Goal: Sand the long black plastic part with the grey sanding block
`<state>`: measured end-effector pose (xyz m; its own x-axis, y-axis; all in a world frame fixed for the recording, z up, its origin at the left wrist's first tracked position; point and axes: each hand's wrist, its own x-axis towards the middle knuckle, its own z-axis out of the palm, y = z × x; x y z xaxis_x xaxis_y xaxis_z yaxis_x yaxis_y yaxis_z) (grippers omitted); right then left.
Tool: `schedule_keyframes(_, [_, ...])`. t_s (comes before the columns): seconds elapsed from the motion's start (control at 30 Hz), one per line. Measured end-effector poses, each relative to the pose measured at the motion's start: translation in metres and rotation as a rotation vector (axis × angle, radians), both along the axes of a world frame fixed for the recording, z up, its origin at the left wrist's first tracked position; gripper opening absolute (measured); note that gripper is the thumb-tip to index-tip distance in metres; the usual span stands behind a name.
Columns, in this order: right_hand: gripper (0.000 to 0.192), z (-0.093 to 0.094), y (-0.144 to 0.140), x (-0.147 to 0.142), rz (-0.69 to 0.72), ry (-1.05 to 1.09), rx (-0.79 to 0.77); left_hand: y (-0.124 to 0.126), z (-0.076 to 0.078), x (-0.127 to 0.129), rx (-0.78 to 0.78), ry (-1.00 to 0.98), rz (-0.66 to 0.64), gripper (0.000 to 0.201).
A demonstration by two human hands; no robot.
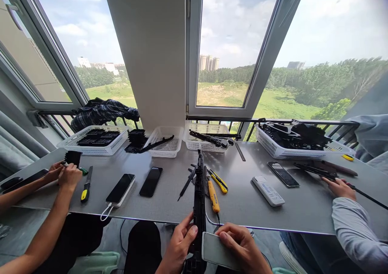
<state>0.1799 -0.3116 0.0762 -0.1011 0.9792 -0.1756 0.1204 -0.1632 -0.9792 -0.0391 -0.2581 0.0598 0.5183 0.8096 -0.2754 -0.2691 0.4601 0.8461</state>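
Observation:
My left hand (181, 243) grips a long black plastic part (199, 197) that stretches away from me over the table's front edge. Between the thumb and fingers of my right hand (242, 245) is a flat grey rectangular pad (216, 249), its edge against or very close to the black part; contact is unclear. Just right of the part lie a yellow corded tool (213, 195) and a yellow utility knife (218, 181). To its left rests a thin dark tool (187, 184). The near end of the black part is partly hidden by my hands.
White baskets (165, 152) line the table's back, several holding black parts. Phones (151, 182) (283, 174), a white power bank (268, 191) and a yellow-tipped knife (87, 185) lie on the metal table (127, 213). Co-workers' hands (68, 175) (339, 188) work at both sides.

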Motion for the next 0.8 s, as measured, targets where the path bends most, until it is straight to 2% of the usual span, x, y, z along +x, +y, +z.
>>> schedule_keyframes(0.13, [0.068,0.004,-0.001,-0.001,0.101,-0.066,0.014,0.000,0.007,-0.001,-0.015,0.034,0.025,0.085])
schedule_keyframes(0.3, [0.070,-0.001,0.001,-0.001,-0.013,0.009,0.000,-0.001,0.015,0.001,0.022,0.003,-0.037,0.082])
schedule_keyframes(0.5, [0.069,-0.001,0.000,0.001,0.085,-0.030,-0.002,-0.003,0.014,0.002,-0.024,0.009,0.080,0.080])
schedule_keyframes(0.57, [0.070,0.001,0.000,0.002,0.023,-0.014,-0.017,-0.004,0.013,0.001,-0.043,0.012,0.098,0.077])
schedule_keyframes(0.67, [0.072,0.004,0.002,0.001,-0.084,0.043,-0.071,-0.006,0.014,0.002,-0.024,-0.004,0.036,0.075])
schedule_keyframes(0.8, [0.070,0.003,0.003,-0.005,-0.054,0.101,-0.071,-0.006,0.018,0.005,0.058,0.059,-0.048,0.076])
